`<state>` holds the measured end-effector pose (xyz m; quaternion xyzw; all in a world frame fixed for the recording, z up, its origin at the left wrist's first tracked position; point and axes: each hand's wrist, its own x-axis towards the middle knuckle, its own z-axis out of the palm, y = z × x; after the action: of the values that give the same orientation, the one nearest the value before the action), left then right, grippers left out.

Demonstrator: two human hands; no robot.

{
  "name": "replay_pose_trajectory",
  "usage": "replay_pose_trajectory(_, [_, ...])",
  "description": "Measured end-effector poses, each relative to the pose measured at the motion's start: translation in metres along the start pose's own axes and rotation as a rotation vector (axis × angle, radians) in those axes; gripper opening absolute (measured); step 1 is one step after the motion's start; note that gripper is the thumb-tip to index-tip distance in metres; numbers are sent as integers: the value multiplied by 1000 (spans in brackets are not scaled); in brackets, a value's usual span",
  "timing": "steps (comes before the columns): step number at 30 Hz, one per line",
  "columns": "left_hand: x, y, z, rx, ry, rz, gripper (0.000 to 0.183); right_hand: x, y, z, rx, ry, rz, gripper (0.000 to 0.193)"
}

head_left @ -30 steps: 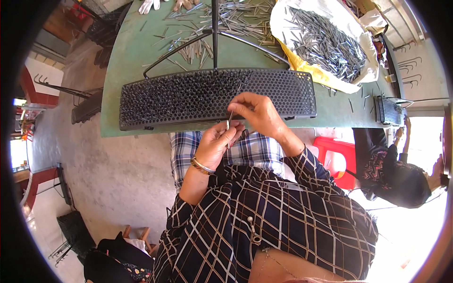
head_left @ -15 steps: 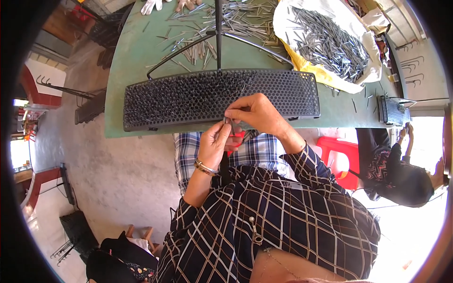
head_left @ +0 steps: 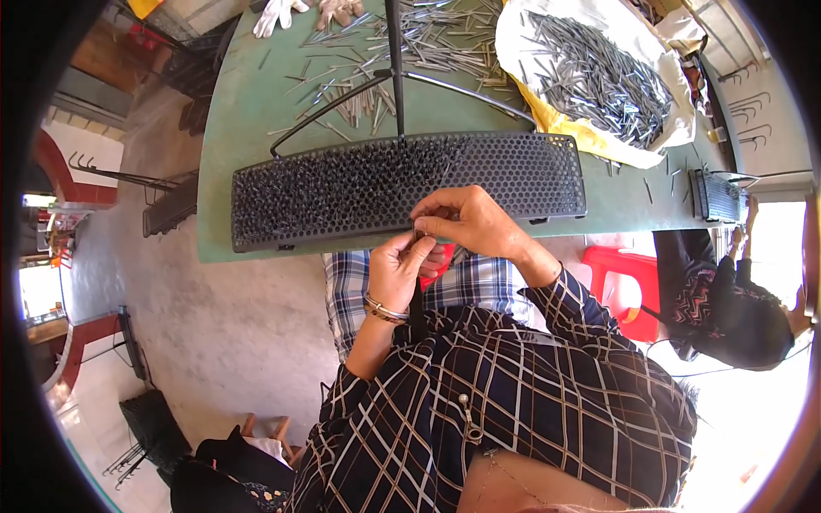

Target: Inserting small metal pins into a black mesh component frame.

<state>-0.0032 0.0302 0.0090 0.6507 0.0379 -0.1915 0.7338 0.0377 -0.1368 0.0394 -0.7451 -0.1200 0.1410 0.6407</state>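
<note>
A long black perforated plate lies along the table's near edge, with a rod frame rising behind it. Small dark pieces crowd the holes over its left and middle parts; bare holes show at the right. Just in front of the plate's near edge, my left hand is closed, thumb and fingers pinching a thin dark metal pin, mostly hidden. My right hand meets it with thumb and forefinger pressed together at the left fingertips; whatever lies in that pinch is too small to make out.
Loose thin metal pins lie scattered on the green table. A white and yellow sack heaped with more pins stands at the far right. Gloves lie far left. A red stool and another person are on the right.
The view has shifted slightly, so the plate appears a little lower and further right. Both hands stay pinched together at the plate's near edge, fingertips slightly rearranged.
</note>
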Motion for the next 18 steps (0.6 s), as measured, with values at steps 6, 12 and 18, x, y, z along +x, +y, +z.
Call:
replay_pose_trajectory(6, [3,10,-2,44,-48,-35,22,7,-3,-9,-95,-81,-94,17])
replay_pose_trajectory(12, [6,2,-13,115,-65,63,30,21,-15,-14,-152,190,-171,14])
replay_pose_trajectory(18, [-3,-2,-23,181,-96,38,29,43,8,-5,-261,274,-238,12])
